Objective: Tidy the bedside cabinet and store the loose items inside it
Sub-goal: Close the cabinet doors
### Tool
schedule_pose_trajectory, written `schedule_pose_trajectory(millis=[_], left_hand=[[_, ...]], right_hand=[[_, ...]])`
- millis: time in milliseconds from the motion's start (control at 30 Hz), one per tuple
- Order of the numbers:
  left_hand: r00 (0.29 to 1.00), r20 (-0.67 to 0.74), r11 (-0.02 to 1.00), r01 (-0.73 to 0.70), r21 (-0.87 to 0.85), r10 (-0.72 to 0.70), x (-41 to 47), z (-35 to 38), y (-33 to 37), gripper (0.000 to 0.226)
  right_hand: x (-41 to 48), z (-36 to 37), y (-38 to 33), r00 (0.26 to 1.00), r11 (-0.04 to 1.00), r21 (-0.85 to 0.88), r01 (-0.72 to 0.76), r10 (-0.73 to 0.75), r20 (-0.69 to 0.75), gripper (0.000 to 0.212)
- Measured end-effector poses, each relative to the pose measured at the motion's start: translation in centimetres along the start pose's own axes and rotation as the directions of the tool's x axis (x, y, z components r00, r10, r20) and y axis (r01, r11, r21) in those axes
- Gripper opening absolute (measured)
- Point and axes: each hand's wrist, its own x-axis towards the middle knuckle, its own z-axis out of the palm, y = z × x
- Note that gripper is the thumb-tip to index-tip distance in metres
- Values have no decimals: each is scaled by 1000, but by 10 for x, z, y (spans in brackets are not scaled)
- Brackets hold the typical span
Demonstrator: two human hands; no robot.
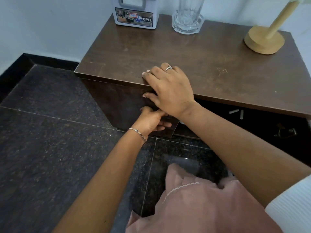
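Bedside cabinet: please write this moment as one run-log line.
left hand grips door edge | right hand rests on cabinet top | compartment open at right | on top: white container, glass, wooden stand

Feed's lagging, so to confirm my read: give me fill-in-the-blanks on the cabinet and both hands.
1. The right hand wears a ___ and rests on the cabinet top.
2. The left hand grips the edge of the cabinet ___.
3. The glass mug stands to the ___ of the OPEL jug.
Missing: ring; door; right.
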Motion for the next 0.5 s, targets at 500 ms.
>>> schedule_pose_trajectory(millis=[500], left_hand=[[972,-220,748,91,657,75,-54,17,48,80]], right_hand=[[-32,-41,41,913,971,237,-35,-65,402,75]])
